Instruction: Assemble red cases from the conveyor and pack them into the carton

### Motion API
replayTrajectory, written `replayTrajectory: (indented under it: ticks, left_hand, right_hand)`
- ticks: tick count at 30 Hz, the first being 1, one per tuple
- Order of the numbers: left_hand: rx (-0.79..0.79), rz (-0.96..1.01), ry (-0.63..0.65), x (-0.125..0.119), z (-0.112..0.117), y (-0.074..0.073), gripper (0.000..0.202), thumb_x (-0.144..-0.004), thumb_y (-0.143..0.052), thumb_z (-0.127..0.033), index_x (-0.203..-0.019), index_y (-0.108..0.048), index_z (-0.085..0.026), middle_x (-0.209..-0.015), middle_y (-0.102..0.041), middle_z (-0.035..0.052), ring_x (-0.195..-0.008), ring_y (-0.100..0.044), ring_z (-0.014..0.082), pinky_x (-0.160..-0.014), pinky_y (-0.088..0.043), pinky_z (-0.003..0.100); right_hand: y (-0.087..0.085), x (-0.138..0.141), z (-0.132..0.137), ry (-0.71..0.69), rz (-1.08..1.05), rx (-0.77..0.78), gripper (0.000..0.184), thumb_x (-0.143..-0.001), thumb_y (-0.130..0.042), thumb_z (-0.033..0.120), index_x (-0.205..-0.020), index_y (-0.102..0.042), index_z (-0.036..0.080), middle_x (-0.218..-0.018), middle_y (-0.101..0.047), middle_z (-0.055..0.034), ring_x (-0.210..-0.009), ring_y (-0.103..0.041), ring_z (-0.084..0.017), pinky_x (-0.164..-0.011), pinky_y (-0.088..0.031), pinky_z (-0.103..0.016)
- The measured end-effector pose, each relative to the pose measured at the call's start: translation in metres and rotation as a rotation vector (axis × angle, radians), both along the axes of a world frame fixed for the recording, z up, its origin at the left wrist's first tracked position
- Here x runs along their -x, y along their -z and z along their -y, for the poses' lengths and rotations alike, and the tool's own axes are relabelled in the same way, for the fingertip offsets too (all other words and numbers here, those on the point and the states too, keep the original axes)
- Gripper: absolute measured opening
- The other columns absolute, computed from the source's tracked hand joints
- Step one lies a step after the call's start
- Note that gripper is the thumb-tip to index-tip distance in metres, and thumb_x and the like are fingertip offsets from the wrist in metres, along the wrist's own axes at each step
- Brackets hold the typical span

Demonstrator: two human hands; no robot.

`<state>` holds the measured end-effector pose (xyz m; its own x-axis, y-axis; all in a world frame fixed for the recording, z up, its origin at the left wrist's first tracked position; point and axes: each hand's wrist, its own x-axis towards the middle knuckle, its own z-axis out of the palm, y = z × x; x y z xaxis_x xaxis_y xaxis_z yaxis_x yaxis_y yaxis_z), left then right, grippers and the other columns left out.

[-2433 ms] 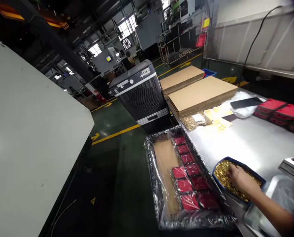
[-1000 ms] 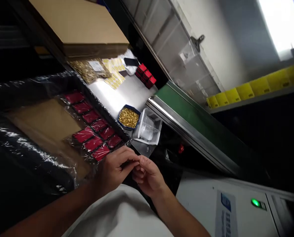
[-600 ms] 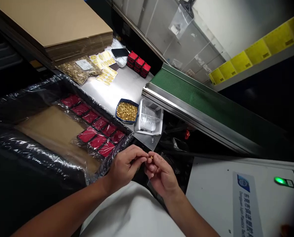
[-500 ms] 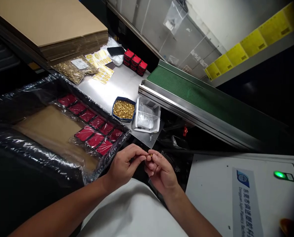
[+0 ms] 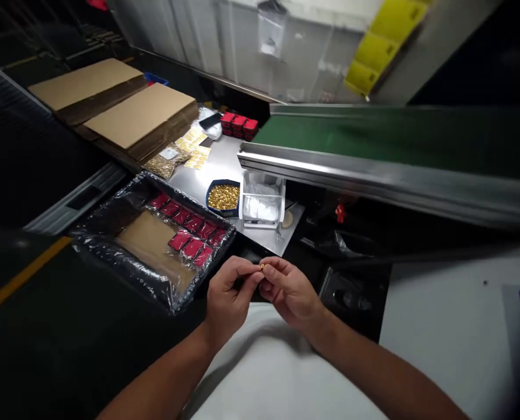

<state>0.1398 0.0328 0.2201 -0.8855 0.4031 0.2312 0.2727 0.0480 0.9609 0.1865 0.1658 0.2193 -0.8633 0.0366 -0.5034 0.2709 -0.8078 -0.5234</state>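
My left hand [image 5: 230,287] and my right hand [image 5: 294,290] meet in front of my body, each closed in a pinch of thumb and forefinger. Between their touching fingertips shows a small brass insert [image 5: 262,266], a tiny gold-coloured ring with a hole. The fingers cover most of it. Beyond the hands, a dark blue bin [image 5: 209,204] is filled with many small gold-coloured pieces [image 5: 224,197]. Against its right side stands a white divided tray [image 5: 241,213] with clear plastic bags [image 5: 260,205] in it.
Left of my hands lies a black-film-lined box [image 5: 83,242] holding red blocks [image 5: 193,249] in clear wrap. Cardboard stacks [image 5: 140,114], a bag of brass pieces [image 5: 167,160], sticker sheets [image 5: 197,157] and red-black parts [image 5: 239,125] lie behind. A green conveyor [image 5: 330,131] slopes at right; a white machine panel [image 5: 443,326] stands nearer.
My view has turned and tilted up, showing more cardboard at left and less of the white panel. Both hands remain pinched together; the insert's ring end now faces me.
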Motion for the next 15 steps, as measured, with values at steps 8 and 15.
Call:
replayTrajectory:
  ticks: [8, 15]
  left_hand:
    - [0.023, 0.004, 0.197, -0.008, -0.038, -0.014, 0.017, -0.088, -0.063, -0.011, -0.102, -0.062, -0.021, -0.092, -0.061, 0.0012, -0.081, -0.060, 0.0121, -0.069, -0.052, 0.023]
    - [0.002, -0.095, 0.440, 0.021, -0.055, -0.005, 0.012, -0.085, -0.066, -0.013, -0.094, -0.068, -0.020, -0.090, -0.061, 0.0033, -0.079, -0.058, 0.0142, -0.064, -0.049, 0.025]
  right_hand:
    - [-0.012, -0.030, -0.031, 0.119, -0.133, 0.129, 0.025, -0.069, -0.085, 0.032, -0.083, -0.072, 0.016, -0.056, -0.055, 0.0035, -0.049, -0.044, -0.006, -0.047, -0.032, -0.021]
    - [-0.006, -0.030, -0.036, 0.291, -0.251, 0.094, 0.028, -0.061, -0.088, 0.039, -0.076, -0.072, 0.023, -0.052, -0.053, 0.0059, -0.044, -0.039, -0.006, -0.044, -0.029, -0.021]
